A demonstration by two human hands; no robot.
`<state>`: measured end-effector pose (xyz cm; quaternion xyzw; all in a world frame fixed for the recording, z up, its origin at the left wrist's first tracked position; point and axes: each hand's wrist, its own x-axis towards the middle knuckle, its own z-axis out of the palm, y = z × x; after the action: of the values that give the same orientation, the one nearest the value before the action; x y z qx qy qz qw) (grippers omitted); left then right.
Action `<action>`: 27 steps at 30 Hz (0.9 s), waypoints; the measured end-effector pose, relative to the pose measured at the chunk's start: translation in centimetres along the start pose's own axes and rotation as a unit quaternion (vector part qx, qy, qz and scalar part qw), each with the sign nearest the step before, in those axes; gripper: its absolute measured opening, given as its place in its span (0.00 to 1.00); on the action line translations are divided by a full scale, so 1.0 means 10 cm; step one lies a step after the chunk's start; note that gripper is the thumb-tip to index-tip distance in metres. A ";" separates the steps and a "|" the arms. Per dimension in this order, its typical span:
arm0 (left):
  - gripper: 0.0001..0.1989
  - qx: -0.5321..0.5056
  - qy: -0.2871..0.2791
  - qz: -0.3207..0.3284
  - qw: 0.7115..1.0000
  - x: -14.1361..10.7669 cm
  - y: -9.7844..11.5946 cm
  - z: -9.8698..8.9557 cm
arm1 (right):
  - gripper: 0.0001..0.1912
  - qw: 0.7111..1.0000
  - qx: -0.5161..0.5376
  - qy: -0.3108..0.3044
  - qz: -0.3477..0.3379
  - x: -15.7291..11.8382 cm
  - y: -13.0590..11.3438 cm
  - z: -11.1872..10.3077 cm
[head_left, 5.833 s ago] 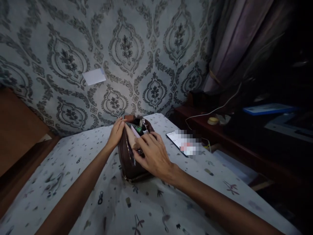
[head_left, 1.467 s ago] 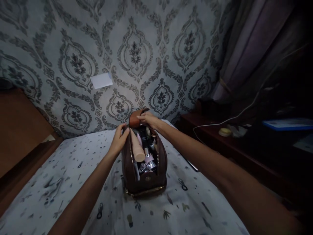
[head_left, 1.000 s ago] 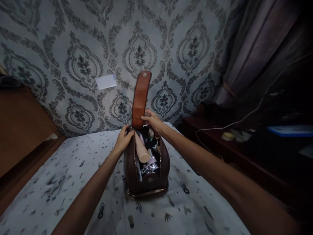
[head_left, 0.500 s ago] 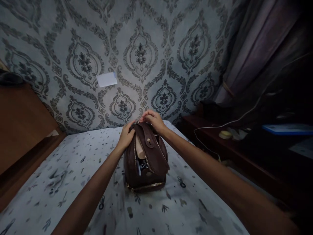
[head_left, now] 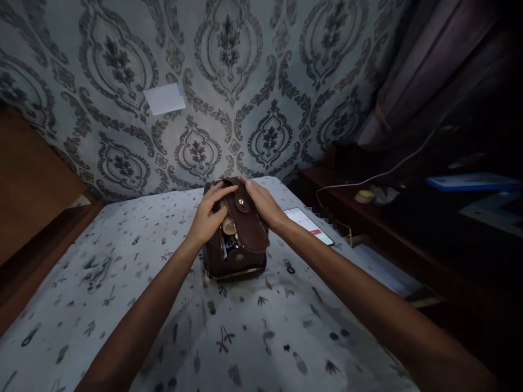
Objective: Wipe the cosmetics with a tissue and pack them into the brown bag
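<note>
A dark brown bag (head_left: 253, 231) with gold zips stands upright on the patterned bed sheet. Its top is partly unzipped on the left, showing a beige-capped item (head_left: 229, 227) and some dark things inside that I cannot make out. A strap flap with a round metal stud lies along the top. My left hand (head_left: 210, 215) rests over the left side of the opening, thumb apart and fingers stretched across the top. Against the right side of the bag lies my right hand (head_left: 265, 206), its fingers extended and flat. The far fingertips of that hand are partly hidden.
A phone (head_left: 309, 224) with a lit screen lies on the bed (head_left: 143, 305), right of the bag. Patterned wallpaper bears a white card (head_left: 165, 99). A brown wooden panel (head_left: 36, 185) borders the left; a dark red ledge with a white cable (head_left: 379, 175) runs along the right.
Both hands have come back from the bag's far end onto its sides, and their fingers have straightened. The view has tipped lower, and a phone now shows beyond my right wrist.
</note>
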<state>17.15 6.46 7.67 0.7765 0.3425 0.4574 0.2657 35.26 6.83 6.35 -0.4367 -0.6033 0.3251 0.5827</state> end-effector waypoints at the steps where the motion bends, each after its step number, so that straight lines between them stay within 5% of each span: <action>1: 0.21 -0.009 0.011 -0.002 1.000 -0.02 0.01 0.02 | 0.26 1.000 0.001 -0.001 0.001 -0.03 -0.02 0.01; 11: 0.20 -0.029 0.047 0.004 0.998 -0.04 -0.09 0.10 | 0.41 0.997 -0.071 -0.005 -0.029 -0.11 -0.12 0.11; 27: 0.25 0.112 0.000 0.037 0.993 -0.36 -0.01 0.10 | 0.43 0.982 -0.185 0.019 -0.040 -0.49 -0.07 0.21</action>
<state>16.77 3.63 5.31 0.8136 0.3621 0.4258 0.1601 32.79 2.30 4.71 -0.5189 -0.6585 0.1762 0.5159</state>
